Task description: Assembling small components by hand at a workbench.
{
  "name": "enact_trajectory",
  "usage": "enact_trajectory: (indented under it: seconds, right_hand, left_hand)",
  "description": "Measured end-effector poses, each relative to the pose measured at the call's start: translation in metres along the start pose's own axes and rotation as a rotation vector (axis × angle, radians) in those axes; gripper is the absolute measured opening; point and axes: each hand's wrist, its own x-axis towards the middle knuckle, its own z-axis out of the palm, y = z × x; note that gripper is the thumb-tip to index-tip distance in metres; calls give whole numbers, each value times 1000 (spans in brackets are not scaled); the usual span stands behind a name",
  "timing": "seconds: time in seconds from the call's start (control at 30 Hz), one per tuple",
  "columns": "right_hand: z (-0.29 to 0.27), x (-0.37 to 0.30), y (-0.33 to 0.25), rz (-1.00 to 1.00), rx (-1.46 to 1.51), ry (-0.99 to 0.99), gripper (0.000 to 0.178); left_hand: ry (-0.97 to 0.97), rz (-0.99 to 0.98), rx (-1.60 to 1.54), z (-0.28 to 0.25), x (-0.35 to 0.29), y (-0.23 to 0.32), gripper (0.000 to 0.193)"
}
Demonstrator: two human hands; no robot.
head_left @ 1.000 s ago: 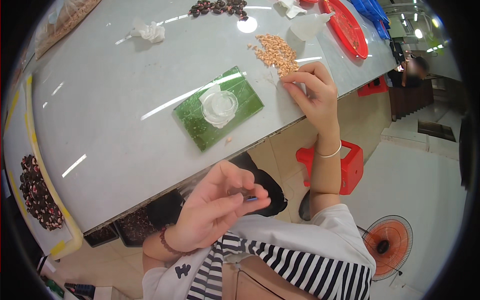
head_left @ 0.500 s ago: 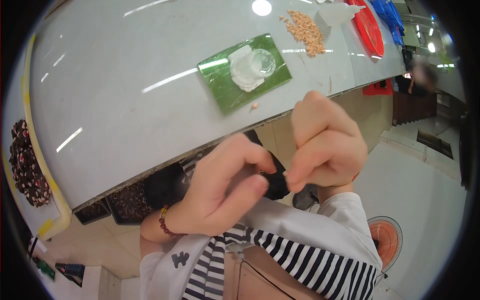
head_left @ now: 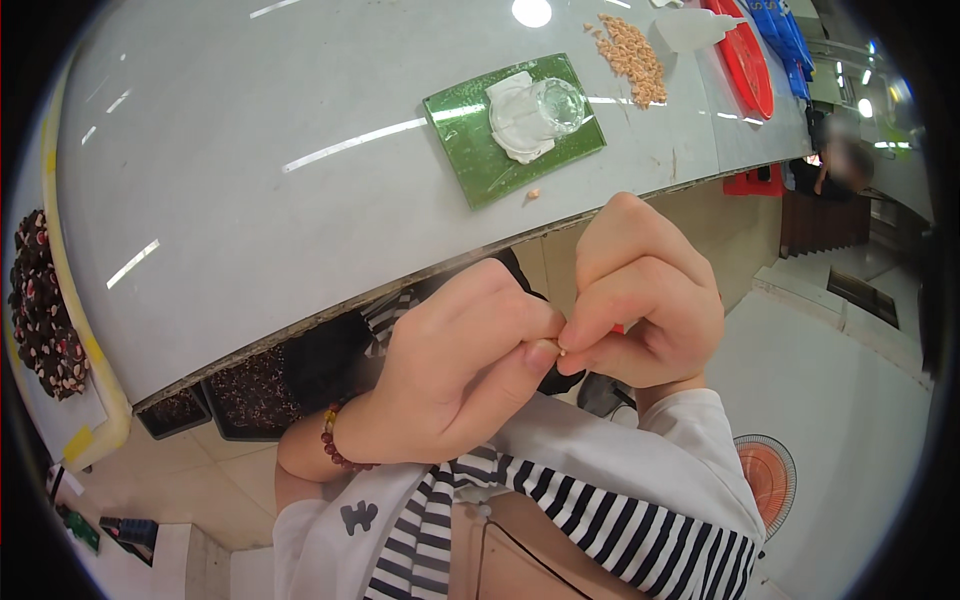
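Grey tabletop [head_left: 250, 230], glossy, fills the upper half of the view; pale tiled floor below its front edge.

Item in hand: one tiny pale bead [head_left: 561, 351], pinched where the two hands meet, below the table edge and above the person's lap. Too small to tell its shape.

Hands: two, both the person's own. Left hand [head_left: 455, 370] curled, knuckles up, thumb extended toward the right, its tip against the bead. One dark red beaded bracelet [head_left: 333, 447] on the left wrist. Right hand [head_left: 645, 300] closed into a loose fist, thumb and forefinger tips pressed at the same spot. Fingertips of both hands touch. Both forearms come up from the lower edge; sleeves white, with a striped black-and-white garment between them.

On the table, well apart from the hands:
- one green square mat [head_left: 470, 140], near the front edge
- one clear glass [head_left: 550, 108] lying on its side on a white cloth, on the mat
- one stray tan piece [head_left: 533, 194] just off the mat's front edge
- one heap of tan pieces [head_left: 632, 55] behind the mat
- one red round tray [head_left: 745, 60] at far right
- one pile of dark beads [head_left: 40, 300] at far left.

One round orange fan [head_left: 770, 475] on the floor, lower right.
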Motion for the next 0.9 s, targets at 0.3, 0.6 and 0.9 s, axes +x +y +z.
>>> enact_trajectory:
  seconds: [0.3, 0.6, 0.9]
  right_hand:
    - [-24, 21, -2, -5, -215, -58, 19]
    - [-65, 70, 28, 30, -539, -387, 12]
    - [-63, 76, 34, 1, -487, -462, 14]
  left_hand:
    - [65, -94, -86, -4, -5, 0, 24]
    - [74, -313, -714, 1, -11, 5, 46]
    - [-88, -238, -561, -15, -2, 7, 39]
